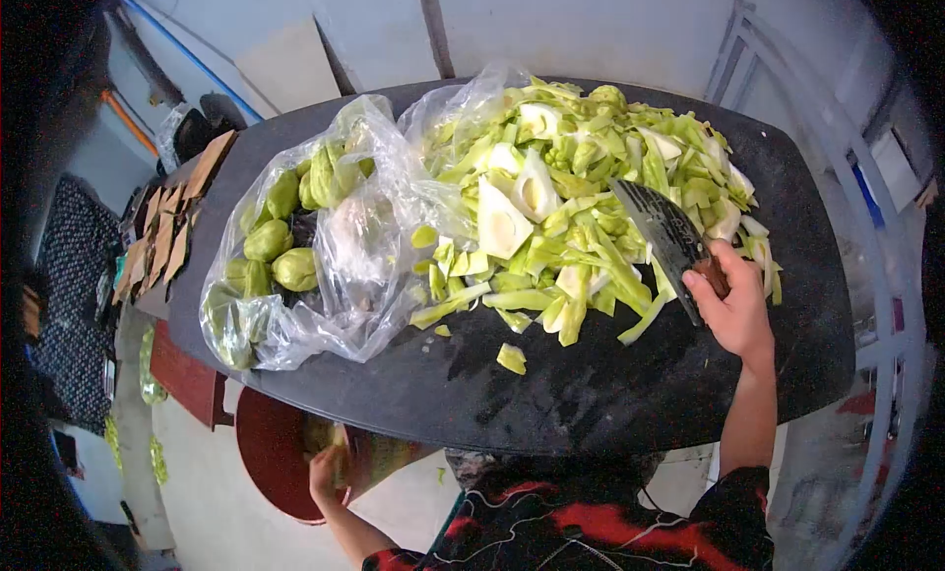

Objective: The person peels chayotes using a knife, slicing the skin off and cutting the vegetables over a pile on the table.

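My right hand (731, 300) is closed around the brown handle of a broad dark-bladed knife (655, 226). Its blade lies over the right side of a heap of cut chayote (571, 217), pale green strips and white-fleshed pieces. Below the table's front edge, my left hand (330, 473) reaches down to a dark red bin (266, 448). Its fingers look curled, and a greenish, blurred thing is beside them; what they hold is not clear. Whole green chayotes (268, 241) sit in a clear plastic bag (359, 320) left of the heap.
The dark oval table (630, 404) carries the bag and the heap, with a few scraps near its front. Cardboard pieces (162, 231) are stacked at the left end. A grey metal frame (817, 108) stands on the right. A dark red stool (185, 374) is left of the bin.
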The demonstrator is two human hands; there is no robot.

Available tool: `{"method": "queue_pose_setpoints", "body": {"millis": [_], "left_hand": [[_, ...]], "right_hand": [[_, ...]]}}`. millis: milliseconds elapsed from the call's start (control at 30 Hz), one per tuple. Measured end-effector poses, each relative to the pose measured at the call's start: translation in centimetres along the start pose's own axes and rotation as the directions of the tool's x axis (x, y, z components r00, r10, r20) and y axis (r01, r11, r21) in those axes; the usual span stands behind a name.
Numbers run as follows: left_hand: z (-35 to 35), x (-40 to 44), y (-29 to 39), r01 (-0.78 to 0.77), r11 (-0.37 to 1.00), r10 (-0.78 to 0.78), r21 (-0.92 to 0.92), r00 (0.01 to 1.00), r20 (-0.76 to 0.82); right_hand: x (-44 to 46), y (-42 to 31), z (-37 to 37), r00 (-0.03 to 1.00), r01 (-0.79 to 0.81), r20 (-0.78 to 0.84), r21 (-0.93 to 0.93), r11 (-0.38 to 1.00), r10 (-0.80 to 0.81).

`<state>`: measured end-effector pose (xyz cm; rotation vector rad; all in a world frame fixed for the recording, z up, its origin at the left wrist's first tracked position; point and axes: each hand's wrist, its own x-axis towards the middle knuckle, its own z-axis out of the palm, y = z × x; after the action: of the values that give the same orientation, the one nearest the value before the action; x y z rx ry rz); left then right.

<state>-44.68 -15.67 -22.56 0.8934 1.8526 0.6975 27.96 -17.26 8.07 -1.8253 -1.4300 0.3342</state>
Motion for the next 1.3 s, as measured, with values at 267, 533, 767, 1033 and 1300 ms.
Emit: {"method": "queue_pose_setpoints", "body": {"millis": [267,533,767,1033,1300], "left_hand": [[-1.3,-2.4,16.0,-0.502,0.715,0.693,0.487,0.412,-0.592],[9.0,-4.0,40.6,-0.695,0.129,0.961,0.707,0.262,0.082],[12.0,4.6,44.4,-0.716,-0.052,0.561,0.697,0.556,0.613],[10.5,5.4,43.7,-0.839,0.484,0.814,0.247,0.536,0.223],[13.7,-3.7,49.0,-0.398,0.531,0.714,-0.748,0.686,0.141]], "right_hand": [[-0.2,0.2,0.2,0.999,-0.038,-0.012,0.018,0.999,0.038],[-0.3,2.4,2.0,0.999,-0.047,-0.016,0.151,0.987,0.05],[-1.2,4.3,1.4,0.998,-0.052,-0.037,0.131,0.99,0.058],[-1.2,3.3,1.3,0.995,-0.028,-0.095,0.071,0.997,0.035],[-0.6,1.2,2.7,0.947,0.042,-0.322,0.061,0.997,-0.02]]}}
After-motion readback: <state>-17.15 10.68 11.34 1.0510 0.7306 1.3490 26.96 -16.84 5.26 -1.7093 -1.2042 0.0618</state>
